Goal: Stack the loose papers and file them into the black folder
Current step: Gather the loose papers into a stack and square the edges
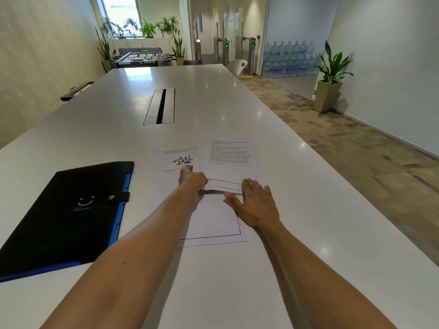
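Three loose white sheets lie overlapping on the white table (308, 233): a text page (229, 154) at the far right, a page with a small black diagram (177, 160) to its left, and a sheet with a black line border (211, 224) nearest me. My left hand (192, 180) pinches the near edge of the text page, lifting it slightly. My right hand (255, 204) lies flat, fingers spread, on the bordered sheet and the text page's lower right. The black folder (71, 214) with blue edging lies shut with its snap strap, to the left of the papers.
A cable slot (160, 106) is set into the table's middle, beyond the papers. A white chair (237, 65) stands at the table's far right corner. A potted plant (330, 77) and stacked water bottles (289, 58) stand by the right wall.
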Tool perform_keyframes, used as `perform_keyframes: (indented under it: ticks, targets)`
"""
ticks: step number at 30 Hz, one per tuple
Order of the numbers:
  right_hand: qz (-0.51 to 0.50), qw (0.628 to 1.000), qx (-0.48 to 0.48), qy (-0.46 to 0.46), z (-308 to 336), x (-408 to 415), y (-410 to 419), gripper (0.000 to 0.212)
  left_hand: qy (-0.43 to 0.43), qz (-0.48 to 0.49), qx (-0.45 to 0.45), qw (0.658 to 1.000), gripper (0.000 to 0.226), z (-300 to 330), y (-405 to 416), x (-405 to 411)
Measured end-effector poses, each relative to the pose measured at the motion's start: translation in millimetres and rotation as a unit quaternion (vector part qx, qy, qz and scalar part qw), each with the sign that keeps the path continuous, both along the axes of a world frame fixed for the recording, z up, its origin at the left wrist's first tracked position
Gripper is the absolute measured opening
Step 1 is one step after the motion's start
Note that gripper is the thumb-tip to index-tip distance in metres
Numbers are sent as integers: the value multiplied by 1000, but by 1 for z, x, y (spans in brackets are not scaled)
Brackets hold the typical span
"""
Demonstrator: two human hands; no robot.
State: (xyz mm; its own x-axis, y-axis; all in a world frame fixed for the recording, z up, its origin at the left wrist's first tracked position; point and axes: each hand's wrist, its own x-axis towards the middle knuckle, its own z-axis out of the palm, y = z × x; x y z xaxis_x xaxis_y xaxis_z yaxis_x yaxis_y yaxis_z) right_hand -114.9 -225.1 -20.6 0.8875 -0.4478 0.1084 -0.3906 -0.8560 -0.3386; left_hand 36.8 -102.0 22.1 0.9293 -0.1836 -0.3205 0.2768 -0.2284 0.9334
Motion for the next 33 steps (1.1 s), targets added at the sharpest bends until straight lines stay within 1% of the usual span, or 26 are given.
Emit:
perform_keyframes:
  ticks: [3,5,7,8,10,11,13,14,15,16,17,19,21,22,23,24,25,27,28,29,31,33]
  targets:
    - [-45,991,92,-83,-2,-1,-3,95,-5,-26,-69,997,63,0,12,-6]
    - [-76,966,185,-164,4,-4,-2,89,4,-49,-120,992,69,2,23,-11]
    - [-98,920,287,-248,15,-8,1,75,8,-57,-156,986,72,4,36,-16]
    - [-125,895,330,-272,20,-7,-1,70,10,-59,-172,983,72,5,43,-18]
    - [-199,856,390,-276,30,-2,-14,63,11,-65,-198,978,69,7,56,-25]
    - [-220,828,431,-282,34,1,-21,57,9,-72,-205,976,69,8,62,-28]
    - [-199,763,540,-295,47,4,-28,43,2,-92,-210,973,68,11,74,-33]
    - [-170,743,577,-295,53,3,-29,39,3,-100,-209,973,68,12,79,-34]
    - [-138,733,595,-298,57,4,-29,32,6,-109,-205,973,68,13,85,-34]
    - [-107,737,597,-298,62,4,-28,25,7,-118,-196,974,67,15,90,-33]
    - [-79,748,591,-294,65,5,-25,26,8,-129,-182,975,65,17,94,-33]
    - [-58,782,564,-260,64,9,-19,44,8,-155,-142,978,61,19,102,-33]
    - [-78,805,537,-238,62,11,-13,49,11,-153,-103,983,51,20,105,-30]
    - [-90,807,532,-240,62,10,-10,45,4,-131,-77,988,42,20,106,-30]
    - [-102,809,527,-242,62,9,-9,36,-13,-93,-39,995,33,19,107,-30]
    - [-114,817,513,-237,61,6,-8,26,-46,-47,24,998,27,17,107,-27]
    - [-134,829,494,-226,58,3,-8,24,-91,-8,107,990,27,13,108,-23]
    - [-169,845,468,-197,46,0,-13,19,-168,38,265,949,31,5,109,-19]
    - [-179,850,460,-184,41,-2,-13,16,-183,48,317,929,35,3,109,-19]
    - [-182,855,451,-179,37,-4,-14,14,-184,49,351,917,41,1,108,-19]
    - [-181,876,412,-173,36,-5,-11,16,-168,38,387,906,57,2,103,-19]
    - [-181,893,378,-165,36,-5,-8,25,-162,21,407,898,72,4,95,-17]
